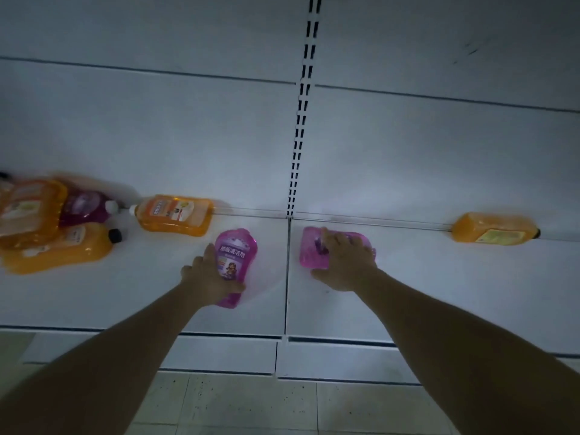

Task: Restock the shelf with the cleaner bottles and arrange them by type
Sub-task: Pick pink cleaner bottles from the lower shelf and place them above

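A person's bare arms
The left hand (207, 277) and right hand (345, 262) are shown bare; both forearms (125, 350) are seen uncovered.

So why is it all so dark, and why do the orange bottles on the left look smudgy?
Head view: dim all over, with one pale glow on the back wall near the middle; the orange bottles at the left edge are smeared by motion blur; the pink bottle has a sharp, readable label; the wide lens bends the shelf lines.
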